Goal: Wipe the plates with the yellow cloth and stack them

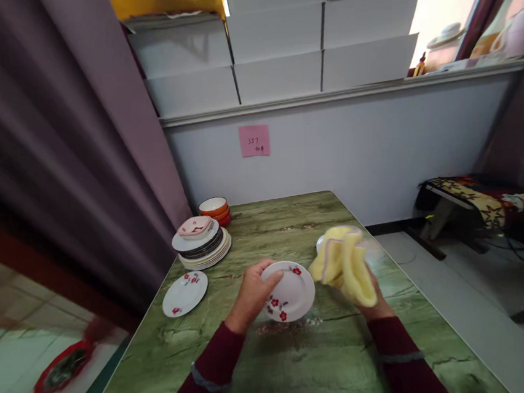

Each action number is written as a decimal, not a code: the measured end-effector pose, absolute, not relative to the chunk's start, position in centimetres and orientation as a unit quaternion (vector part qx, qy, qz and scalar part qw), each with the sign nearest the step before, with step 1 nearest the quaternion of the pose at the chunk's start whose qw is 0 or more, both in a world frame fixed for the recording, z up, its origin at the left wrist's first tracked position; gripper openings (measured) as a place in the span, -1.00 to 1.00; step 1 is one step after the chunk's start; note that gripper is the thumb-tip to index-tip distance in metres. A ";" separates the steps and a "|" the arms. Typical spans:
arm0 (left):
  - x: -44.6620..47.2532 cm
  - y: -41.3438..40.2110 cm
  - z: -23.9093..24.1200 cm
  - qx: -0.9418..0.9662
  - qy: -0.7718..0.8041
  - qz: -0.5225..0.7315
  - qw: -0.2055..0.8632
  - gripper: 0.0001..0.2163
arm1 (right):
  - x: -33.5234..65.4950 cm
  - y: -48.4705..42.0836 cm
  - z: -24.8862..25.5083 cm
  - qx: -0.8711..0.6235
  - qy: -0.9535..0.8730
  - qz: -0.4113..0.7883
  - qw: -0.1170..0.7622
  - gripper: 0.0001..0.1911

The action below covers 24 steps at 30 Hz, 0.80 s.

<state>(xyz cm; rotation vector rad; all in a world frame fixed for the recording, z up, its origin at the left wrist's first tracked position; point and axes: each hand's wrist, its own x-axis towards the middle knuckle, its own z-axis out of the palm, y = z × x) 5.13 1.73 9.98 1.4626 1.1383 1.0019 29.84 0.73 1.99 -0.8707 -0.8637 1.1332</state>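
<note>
My left hand [251, 293] grips the left rim of a white plate with red flowers [291, 292], tilted up off the green marble table [269, 369]. My right hand [374, 303] is mostly hidden under a yellow cloth [345, 264] that it holds bunched just right of the plate. Behind the cloth a bit of another white dish [320, 241] shows. Both sleeves are dark red.
A second flowered plate [185, 293] lies flat at the left. Behind it stands a stack of plates [203, 246] topped by a pink dish, and orange bowls [214, 210]. A curtain hangs left; a pink note [254, 140] is on the wall. A bench with patterned cushion [475, 200] stands right.
</note>
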 end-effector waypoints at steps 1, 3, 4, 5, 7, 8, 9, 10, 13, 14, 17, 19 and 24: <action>4.8 1.5 10.4 0.639 0.459 0.397 0.472 -0.81 | 28.4 1.0 2.6 -0.391 -0.400 0.515 0.650 -0.47; 4.3 1.1 11.3 0.706 0.425 0.366 0.432 -0.85 | 25.7 1.3 4.1 -0.388 -0.470 0.535 0.585 -0.48; 4.1 1.1 11.7 0.731 0.407 0.356 0.416 -0.87 | 24.5 1.5 4.9 -0.381 -0.519 0.537 0.545 -0.46; 3.8 1.0 12.2 0.747 0.392 0.354 0.403 -0.88 | 23.4 1.6 5.8 -0.373 -0.566 0.535 0.505 -0.44; 3.2 1.1 13.0 0.752 0.375 0.375 0.391 -0.86 | 21.9 1.9 7.4 -0.362 -0.629 0.524 0.445 -0.48; 2.8 1.2 13.4 0.742 0.369 0.400 0.392 -0.85 | 21.3 2.1 8.0 -0.362 -0.636 0.521 0.439 -0.51; 2.5 1.4 13.8 0.724 0.363 0.432 0.397 -0.84 | 20.8 2.3 8.5 -0.367 -0.625 0.523 0.449 -0.54; 2.2 1.6 14.1 0.699 0.359 0.468 0.404 -0.83 | 20.3 2.5 8.9 -0.372 -0.604 0.528 0.467 -0.54; 1.7 2.3 14.7 0.591 0.376 0.565 0.436 -0.84 | 18.1 3.0 9.8 -0.389 -0.504 0.542 0.548 -0.52; 1.8 2.6 14.8 0.544 0.386 0.592 0.452 -0.83 | 17.0 3.0 10.0 -0.396 -0.459 0.545 0.579 -0.51; 2.8 3.4 14.7 0.391 0.389 0.677 0.488 -0.75 | 13.1 2.9 10.4 -0.418 -0.299 0.530 0.674 -0.45; 3.9 3.7 14.3 0.294 0.380 0.729 0.487 -0.70 | 10.7 2.6 10.4 -0.430 -0.208 0.512 0.714 -0.39; 5.1 4.1 12.2 0.233 0.382 0.751 0.486 -0.63 | 9.7 2.8 9.1 -0.452 -0.151 0.510 0.716 -0.32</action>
